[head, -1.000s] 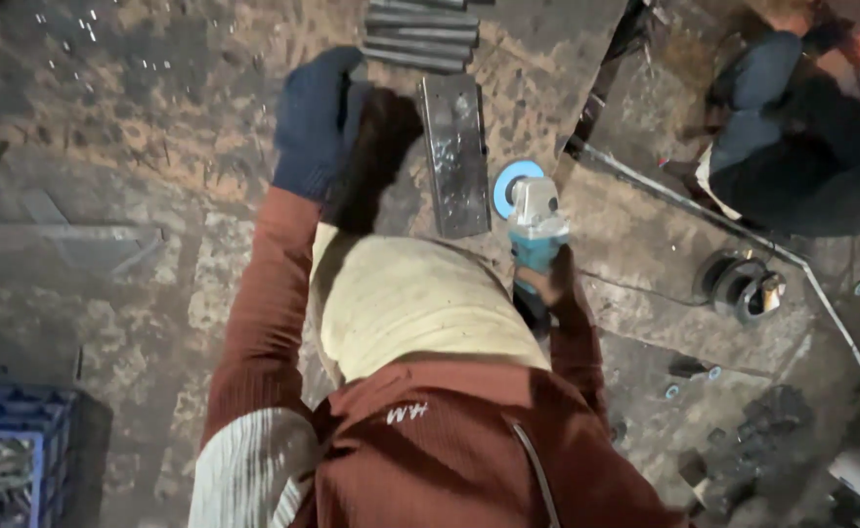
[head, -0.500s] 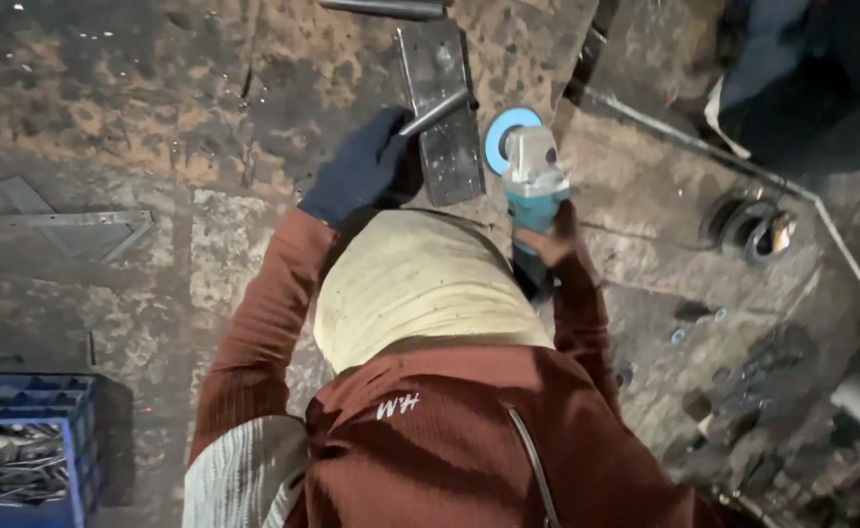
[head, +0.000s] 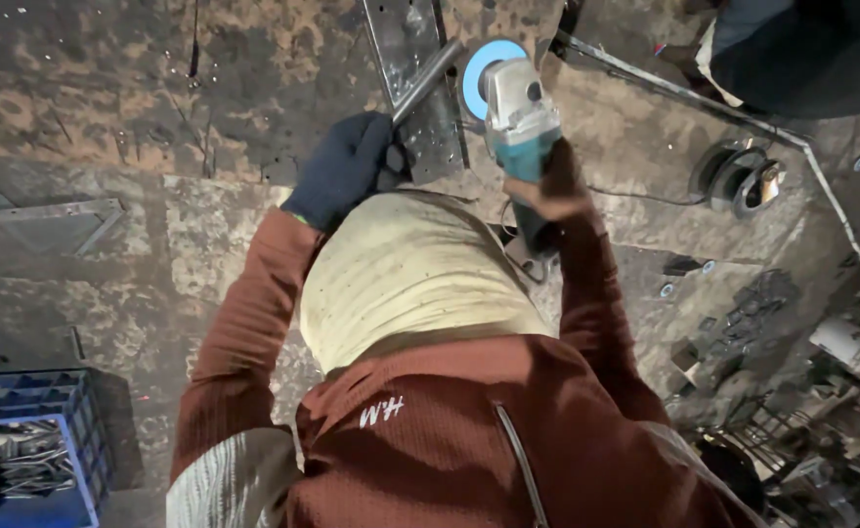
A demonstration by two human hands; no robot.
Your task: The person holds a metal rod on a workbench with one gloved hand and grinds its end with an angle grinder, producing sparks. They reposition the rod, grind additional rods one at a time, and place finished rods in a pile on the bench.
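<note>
Floor (head: pixel 137 117): spreading across the whole view, rough and stained, speckled with rust-brown patches.
Worker's torso (head: pixel 450 430): filling the lower middle, wearing a rust-red top; cream cap (head: pixel 410 274) covering the head just above it.
Blue crate (head: pixel 29 440): sitting at the lower left corner, holding thin metal pieces.
Scrap heap (head: pixel 792 352): lying at the right edge, dark metal parts jumbled together.
Metal plate (head: pixel 415 78): lying flat on the floor at top centre, long axis running away from the worker toward the top edge, near end reaching down beside the gloved hand.
Angle grinder (head: pixel 516 117): sitting just right of the plate, teal body running toward the worker, pale head pointing away toward the top of the view; blue disc (head: pixel 481 73) standing on edge at the far end, close against the plate's right side.
Cable reel (head: pixel 743 178): resting on the floor to the right, well apart from the grinder.
Metal rod (head: pixel 428 80): lying slantwise over the plate, long axis going from lower left to upper right, far tip pointing toward the blue disc, near end disappearing into the glove.
Left hand (head: pixel 344 168): wearing a dark blue glove, closing around the rod's near end at the plate's near left corner.
Right hand (head: pixel 547 191): bare, wrapping tightly around the grinder's body from behind.
</note>
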